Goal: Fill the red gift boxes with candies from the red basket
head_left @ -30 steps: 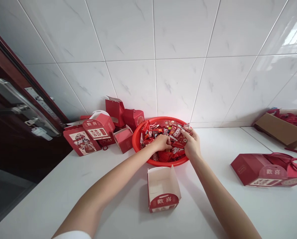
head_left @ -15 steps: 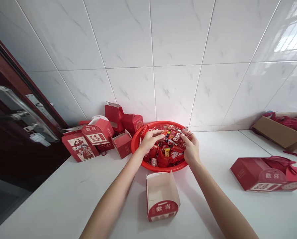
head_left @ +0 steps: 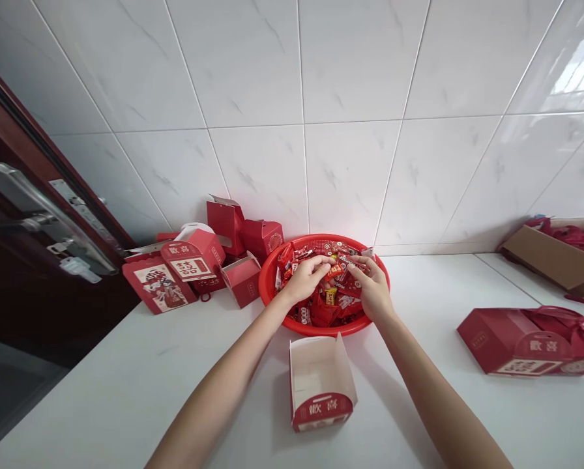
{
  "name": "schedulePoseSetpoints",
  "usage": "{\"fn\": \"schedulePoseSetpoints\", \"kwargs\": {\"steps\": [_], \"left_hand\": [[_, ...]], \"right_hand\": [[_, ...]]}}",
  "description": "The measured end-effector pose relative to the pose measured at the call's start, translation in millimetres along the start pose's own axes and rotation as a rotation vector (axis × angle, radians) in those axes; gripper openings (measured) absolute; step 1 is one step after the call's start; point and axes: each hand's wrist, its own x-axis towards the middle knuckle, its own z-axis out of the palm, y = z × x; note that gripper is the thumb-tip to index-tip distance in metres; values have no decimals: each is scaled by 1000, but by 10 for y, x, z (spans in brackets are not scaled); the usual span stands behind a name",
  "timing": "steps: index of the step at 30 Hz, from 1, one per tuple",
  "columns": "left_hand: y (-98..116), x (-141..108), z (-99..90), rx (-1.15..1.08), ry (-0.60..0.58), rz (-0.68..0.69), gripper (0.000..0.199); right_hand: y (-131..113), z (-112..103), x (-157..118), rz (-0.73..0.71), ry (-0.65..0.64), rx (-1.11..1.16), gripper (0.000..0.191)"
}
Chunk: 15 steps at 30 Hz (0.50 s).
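A red plastic basket point(head_left: 382, 303) holds a heap of wrapped candies point(head_left: 325, 312), mostly red with a yellow one among them. Over the heap, my left hand point(head_left: 310, 279) pinches a small red-and-orange wrapped candy point(head_left: 335, 270) between thumb and fingers. Just to its right, my right hand point(head_left: 374, 290) has its thumb and fingers drawn together over the candies; what lies between them is too small to make out. In front of the basket, between my forearms, stands an open red gift box point(head_left: 321, 412) with a pale inside, and nothing shows in it.
Several red gift boxes point(head_left: 194, 260) cluster at the left by the wall, near a door with a metal handle point(head_left: 38, 208). On the right lie closed red boxes with a ribbon point(head_left: 526, 342). Behind them a brown carton point(head_left: 556, 257) holds red items. White tiles point(head_left: 350, 182) back the table.
My right hand has moved left, away from the basket's right rim and closer to my left hand. The left hand has shifted slightly right and down, still pinching the candy.
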Motion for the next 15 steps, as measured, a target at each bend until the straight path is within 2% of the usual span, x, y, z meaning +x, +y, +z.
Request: {"fn": "schedulePoseSetpoints", "kwargs": {"steps": [4,9,12,15], "left_hand": [[-15,10,43,72,49,42,22],[-1,-6,61,126,46,90,22],[10,-11,59,135,32,127,25],[23,3,22,120,-5,104,31]], "right_hand": [[-17,6,-8,17,-49,-22,53],[-12,-8,7,7,-55,-98,58],[-33,1,4,4,-68,-27,56],[-66,11,-2,38,-89,63,56]]}}
